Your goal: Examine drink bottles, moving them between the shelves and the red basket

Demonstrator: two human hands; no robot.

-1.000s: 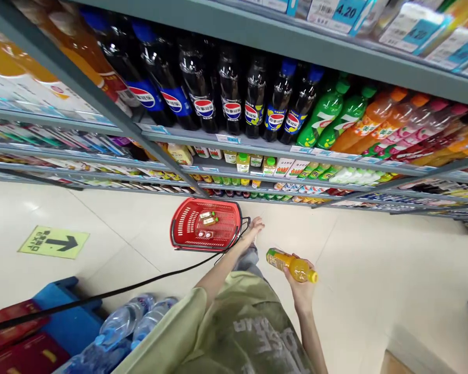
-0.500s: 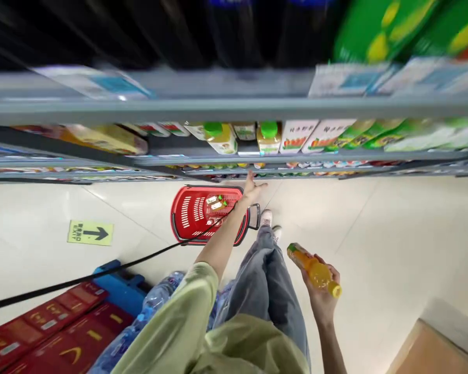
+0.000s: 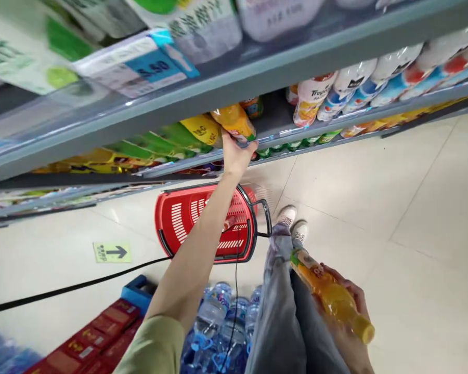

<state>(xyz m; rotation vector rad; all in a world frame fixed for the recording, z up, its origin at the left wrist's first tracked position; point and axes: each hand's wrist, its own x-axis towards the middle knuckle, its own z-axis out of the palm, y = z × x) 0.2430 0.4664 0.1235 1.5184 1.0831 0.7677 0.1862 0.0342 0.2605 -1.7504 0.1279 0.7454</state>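
Note:
My left hand (image 3: 237, 156) reaches to the shelf. Its thumb and fingers close around the lower end of an orange juice bottle (image 3: 234, 122), which tilts over the shelf edge. Some of those fingers are hidden behind it. Beside it on the left is a yellow-labelled drink (image 3: 203, 129). In my right hand (image 3: 349, 306), low and near my legs, an orange juice bottle (image 3: 322, 285) with an orange and green label lies at a slant, its yellow cap pointing down to the right. Below my left forearm sits a red shopping basket (image 3: 185, 213), its contents partly hidden by the arm.
White-capped Tropicana bottles (image 3: 315, 96) line the shelf on the right. A grey shelf edge (image 3: 281, 75) crosses above my left hand. Large water bottles (image 3: 214, 322) and red cartons (image 3: 89, 337) stand behind the basket. A black strap (image 3: 81, 285) runs over the floor.
My left hand went from spread in the air over the basket's edge to gripping a bottle on the shelf. The view shifted along the shelves. My right hand keeps its juice bottle.

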